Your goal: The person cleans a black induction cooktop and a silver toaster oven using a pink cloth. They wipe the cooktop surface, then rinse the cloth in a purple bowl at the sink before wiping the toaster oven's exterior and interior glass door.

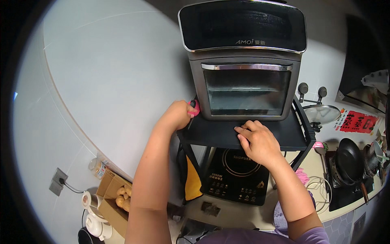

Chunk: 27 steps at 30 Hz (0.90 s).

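Observation:
My left hand grips a small pink object with a black part, perhaps a cloth or sponge; the fingers hide much of it. It is at the lower left side of an Amoi countertop oven, by the left edge of the black shelf. The oven's glass door with its chrome handle is closed. My right hand holds nothing. Its fingertips rest on the shelf's front part, just before the oven, with the thumb apart from the fingers.
Under the shelf lies a black induction cooktop. A cardboard box of potatoes stands lower left, near a wall socket. To the right are a glass lid, a black frying pan on a stove and a white wire rack.

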Motion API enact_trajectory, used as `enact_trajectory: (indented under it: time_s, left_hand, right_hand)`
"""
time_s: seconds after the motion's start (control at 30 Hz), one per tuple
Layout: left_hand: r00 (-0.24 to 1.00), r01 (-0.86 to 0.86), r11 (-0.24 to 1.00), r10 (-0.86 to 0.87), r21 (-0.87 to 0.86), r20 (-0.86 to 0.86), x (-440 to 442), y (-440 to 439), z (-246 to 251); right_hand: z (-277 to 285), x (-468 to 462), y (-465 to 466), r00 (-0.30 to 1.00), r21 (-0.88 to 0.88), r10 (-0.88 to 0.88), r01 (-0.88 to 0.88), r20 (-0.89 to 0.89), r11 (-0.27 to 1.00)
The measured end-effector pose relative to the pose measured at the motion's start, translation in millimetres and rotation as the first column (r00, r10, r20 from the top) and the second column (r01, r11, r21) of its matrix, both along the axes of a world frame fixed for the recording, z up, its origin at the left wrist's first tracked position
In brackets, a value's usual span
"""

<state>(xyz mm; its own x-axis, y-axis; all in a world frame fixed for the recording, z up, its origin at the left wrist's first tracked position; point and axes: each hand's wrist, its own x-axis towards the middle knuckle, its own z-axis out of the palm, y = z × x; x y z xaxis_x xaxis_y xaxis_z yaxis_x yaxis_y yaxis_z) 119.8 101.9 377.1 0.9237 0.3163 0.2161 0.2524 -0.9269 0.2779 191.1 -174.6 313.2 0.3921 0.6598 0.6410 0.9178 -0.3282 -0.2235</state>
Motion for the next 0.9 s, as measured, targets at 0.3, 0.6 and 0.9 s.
enact_trajectory:
  time_s: [0.3,0.6,0.9]
  left_hand:
    - [0.997,-0.065,0.993,0.069,-0.093,0.038,-72,-28,18]
    - [0.853,-0.045,0.973,-0.082,0.228,0.515,-97,-44,-31]
    - [0.992,-0.016,0.99,-0.002,0.137,0.128,-6,1,-20]
  right_hand:
    - [0,-1,-2,1.0,-0.023,-0.018,0.017,-0.019,1.0]
    - [0,-6,0,1.0,-0.006,-0.03,0.029,-0.009,1.0]
    - [0,-6,1,0.999,-0.016,-0.035,0.035,-0.012,0.999]
